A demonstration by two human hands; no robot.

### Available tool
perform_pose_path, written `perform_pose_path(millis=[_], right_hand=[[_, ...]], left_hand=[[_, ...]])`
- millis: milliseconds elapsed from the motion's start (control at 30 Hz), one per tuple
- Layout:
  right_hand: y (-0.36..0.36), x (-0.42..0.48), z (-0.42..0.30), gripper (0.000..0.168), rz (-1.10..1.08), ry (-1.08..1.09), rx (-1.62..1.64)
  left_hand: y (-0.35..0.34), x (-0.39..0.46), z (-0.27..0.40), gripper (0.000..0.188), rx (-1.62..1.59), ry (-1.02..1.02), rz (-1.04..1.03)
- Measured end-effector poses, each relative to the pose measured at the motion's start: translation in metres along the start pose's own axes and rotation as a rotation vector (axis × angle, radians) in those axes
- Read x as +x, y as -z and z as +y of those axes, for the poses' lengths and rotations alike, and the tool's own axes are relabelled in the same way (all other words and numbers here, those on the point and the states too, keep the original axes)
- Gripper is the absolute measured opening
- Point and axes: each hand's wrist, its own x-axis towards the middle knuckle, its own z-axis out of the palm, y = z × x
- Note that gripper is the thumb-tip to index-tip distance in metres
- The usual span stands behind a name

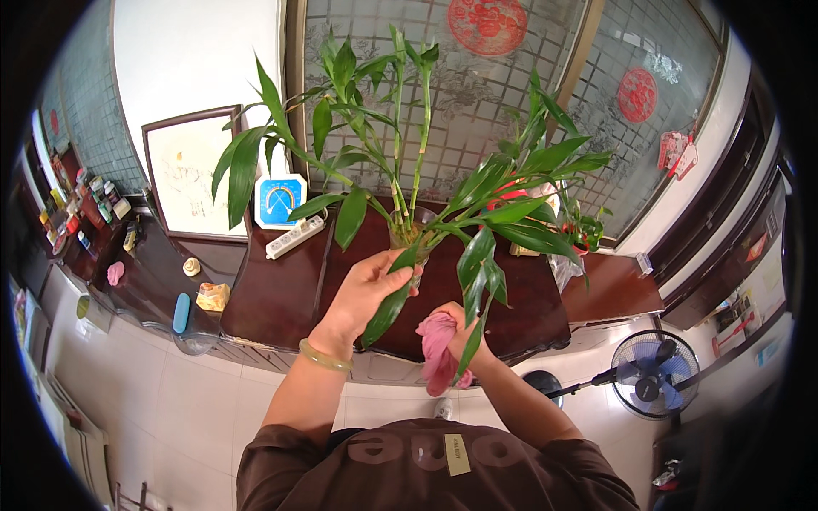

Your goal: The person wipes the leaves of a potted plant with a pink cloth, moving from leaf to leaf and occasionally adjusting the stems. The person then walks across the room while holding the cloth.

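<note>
My left hand [369, 292], with a pale green bangle [326, 355] at the wrist, has a long green leaf [387, 317] between thumb and fingers. It is just in front of a clear vase [404, 237] of lucky bamboo [418, 144], whose stems and leaves spread wide. My right hand [461, 327] grips a bunched pink cloth [438, 348] that hangs over the front edge of the dark wooden cabinet top [358, 281]. Drooping leaves [478, 271] partly cover the right hand.
A white power strip [295, 237], a blue-faced dial gauge [280, 200] and a framed picture [195, 172] are left of the vase. Farther left lie a blue case [181, 313] and a tissue pack [213, 296]. A fan [655, 375] stands right; patterned glass panels [447, 108] rise behind.
</note>
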Motion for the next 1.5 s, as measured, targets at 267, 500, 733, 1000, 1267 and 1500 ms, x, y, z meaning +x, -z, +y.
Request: perform_pose_path(millis=[267,500,733,1000,1267,1500], right_hand=[[-0.015,0.033,-0.060,0.026,0.286,0.390,0.152],[-0.017,0.064,-0.078,0.041,0.249,0.799,-0.275],[-0.008,0.070,-0.073,0.036,0.066,0.868,-0.735],[0.003,0.091,-0.062,0.043,0.160,0.776,-0.740],[-0.005,0.067,-0.072,0.047,0.053,0.810,-0.804],[-0.006,0.063,-0.075,0.040,-0.004,0.854,-0.857]], left_hand=[[0.001,-0.006,-0.015,0.035,0.007,0.075,0.046],[0.000,-0.006,-0.020,0.041,-0.064,0.074,0.058],[0.001,-0.006,-0.014,0.049,-0.163,0.092,0.013],[0.003,-0.006,-0.012,0.059,-0.176,0.128,-0.060],[0.007,-0.002,-0.016,0.056,-0.240,0.101,-0.066],[0.002,0.001,-0.016,0.053,-0.238,0.094,-0.009]])
